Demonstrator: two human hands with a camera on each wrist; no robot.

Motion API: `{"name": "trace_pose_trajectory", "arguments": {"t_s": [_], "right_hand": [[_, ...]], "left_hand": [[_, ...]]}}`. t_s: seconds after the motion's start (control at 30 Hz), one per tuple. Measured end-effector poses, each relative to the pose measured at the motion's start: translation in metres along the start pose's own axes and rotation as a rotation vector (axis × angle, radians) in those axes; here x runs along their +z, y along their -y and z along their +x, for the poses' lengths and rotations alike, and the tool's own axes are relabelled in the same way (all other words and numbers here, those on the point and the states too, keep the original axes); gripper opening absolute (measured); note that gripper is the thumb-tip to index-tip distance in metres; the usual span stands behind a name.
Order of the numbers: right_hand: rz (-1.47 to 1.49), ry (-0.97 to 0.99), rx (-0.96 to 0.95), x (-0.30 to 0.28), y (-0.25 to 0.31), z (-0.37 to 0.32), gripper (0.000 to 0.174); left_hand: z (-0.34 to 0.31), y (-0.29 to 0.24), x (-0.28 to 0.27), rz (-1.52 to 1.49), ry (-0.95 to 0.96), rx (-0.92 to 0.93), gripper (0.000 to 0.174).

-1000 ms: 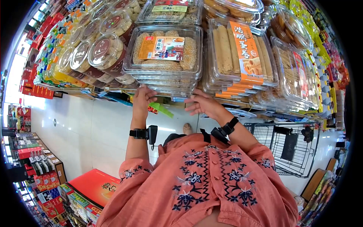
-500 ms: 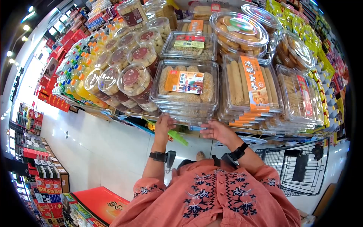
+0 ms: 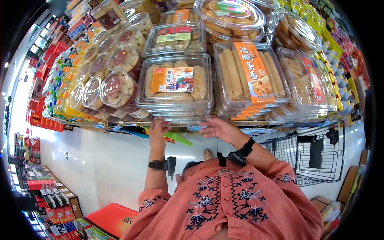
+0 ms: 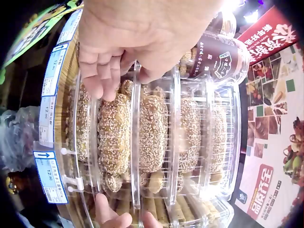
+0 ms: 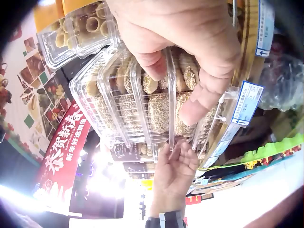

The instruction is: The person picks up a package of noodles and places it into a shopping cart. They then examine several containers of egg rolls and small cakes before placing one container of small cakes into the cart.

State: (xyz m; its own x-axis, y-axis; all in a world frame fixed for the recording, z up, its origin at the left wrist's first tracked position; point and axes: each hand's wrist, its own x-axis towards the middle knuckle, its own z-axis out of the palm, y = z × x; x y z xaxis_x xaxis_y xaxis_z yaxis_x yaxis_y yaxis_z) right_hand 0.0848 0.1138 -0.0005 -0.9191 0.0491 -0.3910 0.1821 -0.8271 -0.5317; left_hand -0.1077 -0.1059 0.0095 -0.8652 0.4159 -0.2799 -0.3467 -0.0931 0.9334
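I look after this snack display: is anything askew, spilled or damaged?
I see no spill or damage. One stack looks slightly askew: at the right, lower clear boxes jut toward the egg rolls instead of lining up under the top box, though the wide lens may exaggerate that.

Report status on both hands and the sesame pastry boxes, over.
Left hand, right hand: both open, at front corners of the sesame pastry boxes. Boxes stacked, top lid on. Close alongside: round tubs left, egg roll boxes right.
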Motion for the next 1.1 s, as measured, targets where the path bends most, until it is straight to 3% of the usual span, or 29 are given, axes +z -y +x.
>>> {"name": "trace_pose_trajectory", "arguments": {"t_s": [0.37, 0.9, 0.97, 1.1], "right_hand": [[0.056, 0.022, -0.022, -0.002, -0.002, -0.002, 0.031], [-0.133, -0.008, 0.012, -0.001, 0.003, -0.005, 0.025], [-0.155, -0.013, 0.020, 0.001, 0.005, -0.007, 0.027], [-0.197, -0.052, 0.046, -0.001, 0.004, -0.007, 0.051]], "left_hand": [[-0.004, -0.012, 0.008, 0.050, -0.033, 0.009, 0.027], [0.001, 0.000, -0.004, 0.082, 0.047, 0.012, 0.028], [0.000, -0.002, -0.003, 0.078, 0.029, -0.010, 0.028], [-0.002, -0.004, -0.001, 0.158, -0.002, 0.016, 0.030]]}}
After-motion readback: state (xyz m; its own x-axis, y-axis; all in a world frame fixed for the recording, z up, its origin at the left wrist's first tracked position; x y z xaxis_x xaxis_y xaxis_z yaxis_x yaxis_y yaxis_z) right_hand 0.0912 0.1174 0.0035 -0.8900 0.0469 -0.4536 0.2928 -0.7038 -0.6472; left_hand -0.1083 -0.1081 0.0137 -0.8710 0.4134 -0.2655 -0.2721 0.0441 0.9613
